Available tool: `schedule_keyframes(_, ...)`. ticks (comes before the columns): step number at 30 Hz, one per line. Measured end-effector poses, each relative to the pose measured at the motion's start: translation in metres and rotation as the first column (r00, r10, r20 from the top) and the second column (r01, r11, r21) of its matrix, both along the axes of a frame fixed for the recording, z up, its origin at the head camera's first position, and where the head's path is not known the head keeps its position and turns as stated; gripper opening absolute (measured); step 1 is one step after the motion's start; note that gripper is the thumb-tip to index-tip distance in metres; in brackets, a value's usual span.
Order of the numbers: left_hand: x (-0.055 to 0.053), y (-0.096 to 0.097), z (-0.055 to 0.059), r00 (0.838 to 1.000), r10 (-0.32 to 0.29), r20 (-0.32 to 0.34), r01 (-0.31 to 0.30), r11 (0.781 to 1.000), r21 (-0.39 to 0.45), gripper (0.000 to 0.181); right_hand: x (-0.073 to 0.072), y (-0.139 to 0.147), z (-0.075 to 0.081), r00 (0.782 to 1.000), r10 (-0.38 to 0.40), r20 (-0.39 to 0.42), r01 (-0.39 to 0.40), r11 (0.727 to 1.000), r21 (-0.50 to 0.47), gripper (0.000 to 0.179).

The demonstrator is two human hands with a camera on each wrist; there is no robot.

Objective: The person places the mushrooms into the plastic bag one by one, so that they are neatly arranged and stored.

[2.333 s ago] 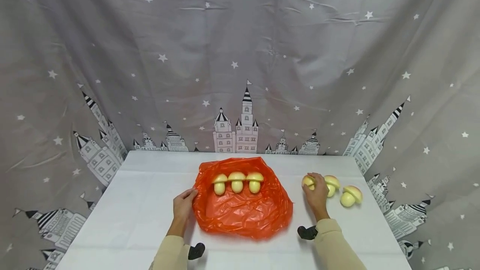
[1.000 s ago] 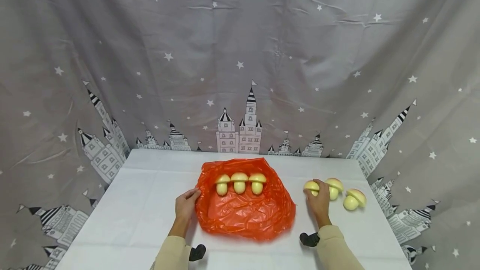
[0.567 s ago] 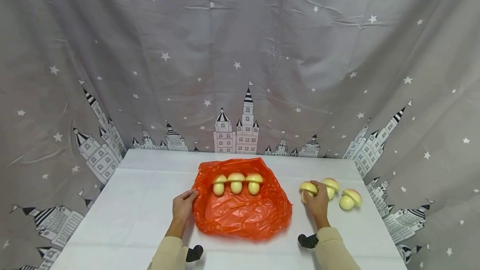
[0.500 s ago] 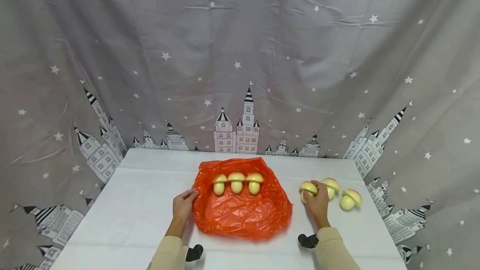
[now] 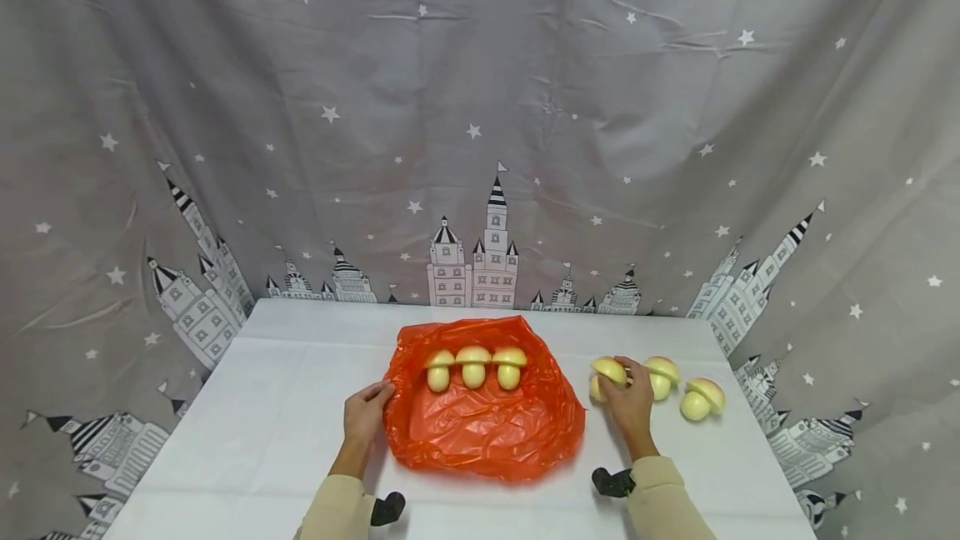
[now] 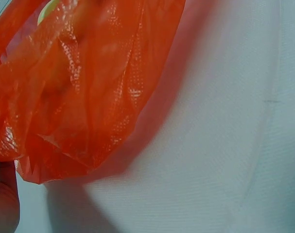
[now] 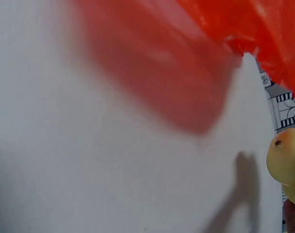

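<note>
In the head view, your left hand (image 5: 363, 413) is left of centre in the lower half of the frame, its thumb and fingers closed on the left rim of a crumpled red bag (image 5: 491, 432). The bag lies with its mouth spread on the white table (image 5: 262, 415), at lower centre. Inside it, along its upper part, three yellow mushroom-shaped pieces (image 5: 473, 367) sit in a row, caps toward the top of the frame.

Your right hand (image 5: 632, 402), right of centre, pinches a fourth piece (image 5: 608, 370) between thumb and fingers, the cap tilted; it is beside the bag, outside it. Just right of that hand lie two more pieces (image 5: 682, 390). A grey curtain (image 5: 480, 107) with stars and castles fills the upper frame.

In the left wrist view, the bag takes up the upper left, and part of your hand shows at the lower left edge against it; the full grip is cut off.

In the right wrist view, your held piece is at the right edge, a fingertip below it, with the bag at upper right.
</note>
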State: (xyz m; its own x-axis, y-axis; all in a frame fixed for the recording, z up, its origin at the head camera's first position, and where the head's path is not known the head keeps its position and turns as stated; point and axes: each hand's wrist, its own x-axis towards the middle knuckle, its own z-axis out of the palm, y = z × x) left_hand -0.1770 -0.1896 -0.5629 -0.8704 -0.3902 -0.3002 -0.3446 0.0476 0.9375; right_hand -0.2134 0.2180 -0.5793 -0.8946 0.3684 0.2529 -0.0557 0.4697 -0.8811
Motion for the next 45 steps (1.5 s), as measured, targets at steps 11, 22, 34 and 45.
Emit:
schedule_keyframes(11, -0.001, 0.003, 0.000, 1.000, -0.006, -0.001, 0.006, 1.000, -0.009, 0.040, 0.000, -0.010, 0.017, 0.999, 0.030, 0.035, -0.026, 0.994, -0.110, 0.043)
schedule_keyframes(22, -0.002, 0.001, -0.002, 1.000, -0.028, 0.004, 0.028, 1.000, 0.002, 0.041, 0.004, -0.022, 0.039, 0.994, 0.089, 0.056, -0.078, 0.980, -0.185, 0.046)
schedule_keyframes(34, -0.004, -0.001, -0.004, 1.000, -0.009, -0.007, 0.009, 1.000, -0.029, 0.041, 0.016, -0.053, 0.057, 0.979, 0.187, 0.087, -0.153, 0.942, -0.300, 0.046)
schedule_keyframes(45, -0.002, -0.002, -0.006, 1.000, -0.010, 0.006, 0.010, 1.000, 0.026, 0.045, 0.021, -0.088, 0.064, 0.949, 0.311, 0.045, -0.283, 0.909, -0.305, 0.043)
